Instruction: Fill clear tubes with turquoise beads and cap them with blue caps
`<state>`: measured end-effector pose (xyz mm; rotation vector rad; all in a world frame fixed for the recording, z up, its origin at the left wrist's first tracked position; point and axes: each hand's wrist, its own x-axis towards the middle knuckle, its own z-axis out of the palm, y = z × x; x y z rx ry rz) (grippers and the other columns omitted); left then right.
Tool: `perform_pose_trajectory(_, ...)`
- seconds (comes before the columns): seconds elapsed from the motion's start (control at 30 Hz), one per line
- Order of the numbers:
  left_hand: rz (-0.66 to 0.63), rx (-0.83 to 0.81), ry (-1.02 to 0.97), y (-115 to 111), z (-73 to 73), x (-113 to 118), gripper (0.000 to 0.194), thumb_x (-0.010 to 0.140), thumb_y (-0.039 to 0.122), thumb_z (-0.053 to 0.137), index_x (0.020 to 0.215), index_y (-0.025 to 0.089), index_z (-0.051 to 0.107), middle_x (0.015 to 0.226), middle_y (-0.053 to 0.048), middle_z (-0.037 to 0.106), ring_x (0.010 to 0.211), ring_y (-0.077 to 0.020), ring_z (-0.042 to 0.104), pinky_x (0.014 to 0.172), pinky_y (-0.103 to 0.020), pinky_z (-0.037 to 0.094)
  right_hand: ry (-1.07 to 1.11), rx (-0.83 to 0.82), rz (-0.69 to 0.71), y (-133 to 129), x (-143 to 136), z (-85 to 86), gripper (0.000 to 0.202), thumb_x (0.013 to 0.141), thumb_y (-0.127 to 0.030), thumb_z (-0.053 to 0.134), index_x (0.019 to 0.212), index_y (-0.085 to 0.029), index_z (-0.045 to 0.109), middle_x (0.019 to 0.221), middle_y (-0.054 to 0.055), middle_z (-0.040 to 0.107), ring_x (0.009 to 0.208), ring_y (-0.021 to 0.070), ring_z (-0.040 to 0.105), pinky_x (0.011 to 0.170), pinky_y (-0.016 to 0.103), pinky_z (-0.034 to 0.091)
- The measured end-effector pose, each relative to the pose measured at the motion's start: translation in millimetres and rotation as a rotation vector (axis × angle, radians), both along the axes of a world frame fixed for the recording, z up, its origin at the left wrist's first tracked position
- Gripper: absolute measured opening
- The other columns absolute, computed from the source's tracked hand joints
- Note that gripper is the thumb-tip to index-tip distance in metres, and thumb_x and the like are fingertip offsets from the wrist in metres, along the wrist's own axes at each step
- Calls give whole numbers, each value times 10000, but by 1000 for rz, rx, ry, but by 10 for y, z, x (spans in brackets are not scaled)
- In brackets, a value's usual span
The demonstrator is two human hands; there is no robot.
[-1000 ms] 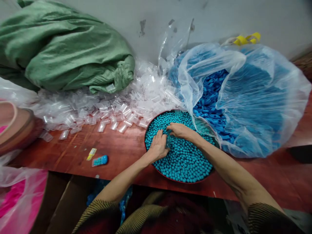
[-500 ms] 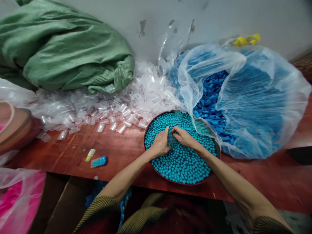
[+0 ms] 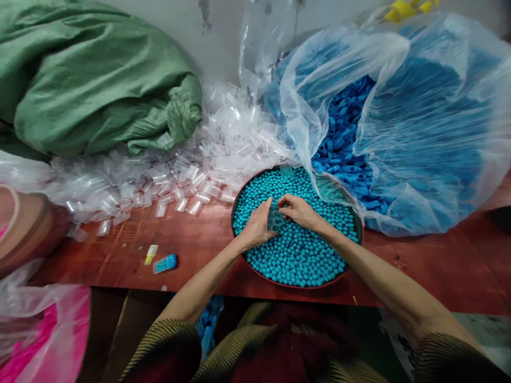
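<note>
A round red-rimmed tray (image 3: 258,275) on the table is full of small turquoise balls (image 3: 299,260). Over the balls, my left hand (image 3: 258,226) is closed around a small clear plastic container (image 3: 276,218), thumb and fingers on its sides. My right hand (image 3: 297,210) is at the container's right side with its fingers bent together. Whether those fingertips pinch a ball or only the container's edge is too small to tell. On the table to the left lies a filled clear container with a blue cap (image 3: 165,264).
Loose clear plastic containers (image 3: 191,183) are heaped along the wall below a green sack (image 3: 99,85). At right, a translucent bag (image 3: 431,133) holds blue plastic pieces (image 3: 345,143). A yellow label (image 3: 150,254) lies on the red table (image 3: 120,266). A pinkish tub (image 3: 24,229) stands at far left.
The view has shifted a little, so the bags and tray appear moved. Both hands stay together over the balls, the left still around the clear container.
</note>
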<state>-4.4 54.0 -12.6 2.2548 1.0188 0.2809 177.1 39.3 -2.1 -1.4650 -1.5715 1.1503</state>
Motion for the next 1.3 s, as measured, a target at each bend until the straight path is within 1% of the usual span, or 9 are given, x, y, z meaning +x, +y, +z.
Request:
perform_pose_trajectory(0.17, 44, 7, 59, -38, 26, 48, 899, 659, 244, 671, 1413, 128, 196, 1457, -195, 325, 1368, -312, 294, 1117, -506, 255, -335, 195, -48, -119, -147, 31, 296, 884, -248, 368, 1043, -168, 604, 1046, 114, 642, 1016, 249, 589, 914, 398, 450)
perform_pose_trajectory(0.33, 65, 3, 171, -119, 107, 125, 753, 746, 192, 528, 1420, 132, 198, 1495, -186, 276, 1405, -325, 194, 1117, -563, 185, -353, 240, 48, -273, -396, -73, 571, 892, -389, 393, 1389, -111, 358, 1447, 171, 376, 1375, 272, 278, 1103, 463, 297)
perform_pose_trajectory(0.4, 88, -2, 233, -143, 137, 153, 732, 756, 210, 518, 1414, 126, 208, 1502, -192, 259, 1411, -347, 160, 1109, -594, 154, -360, 233, 114, -260, -395, -52, 605, 874, -425, 440, 1388, -113, 371, 1455, 169, 372, 1381, 275, 270, 1104, 454, 299)
perform_pose_trajectory(0.5, 122, 26, 240, -165, 159, 176, 716, 740, 264, 559, 1372, 114, 260, 1459, -198, 333, 1397, -345, 204, 1102, -601, 170, -388, 248, 124, -74, -268, 88, 435, 893, -371, 433, 1239, -130, 536, 1282, 152, 566, 1214, 258, 501, 1026, 391, 398)
perform_pose_trajectory(0.67, 131, 95, 175, -182, 150, 147, 621, 707, 255, 589, 1270, 132, 358, 1348, -175, 461, 1372, -332, 272, 1082, -576, 237, -730, 193, -345, 490, -74, 270, 345, 905, -333, 437, 1162, -119, 522, 1081, 183, 633, 1028, 290, 595, 857, 391, 462)
perform_pose_trajectory(0.77, 114, 98, 151, -173, 152, 119, 650, 700, 243, 591, 1289, 141, 336, 1357, -165, 453, 1349, -308, 320, 1086, -535, 256, -906, 108, -427, 713, -98, 224, 365, 903, -329, 449, 1200, -116, 461, 1097, 180, 597, 944, 272, 614, 746, 342, 469)
perform_pose_trajectory(0.93, 78, 144, 162, -175, 193, 107, 609, 696, 247, 597, 1256, 141, 384, 1273, -152, 517, 1257, -287, 432, 1051, -481, 333, -1060, 132, -172, 763, -72, 102, 336, 902, -325, 464, 1210, -194, 496, 1140, 147, 535, 1000, 274, 558, 758, 344, 433)
perform_pose_trajectory(1.13, 55, 292, 179, -172, 213, 127, 531, 666, 202, 609, 1155, 89, 434, 1500, -247, 198, 1421, -368, 100, 1112, -544, 212, -1062, 306, 139, 562, 76, 100, 397, 922, -143, 319, 1284, -171, 482, 1030, 136, 590, 936, 242, 543, 777, 334, 419)
perform_pose_trajectory(1.3, -23, 288, 235, -100, 265, 153, 582, 644, 176, 596, 1183, 61, 408, 1494, -272, 185, 1417, -370, 114, 1109, -531, 220, -817, 337, 378, 305, -30, 33, 298, 872, -94, 379, 1084, -116, 587, 998, 127, 644, 930, 215, 578, 843, 333, 451)
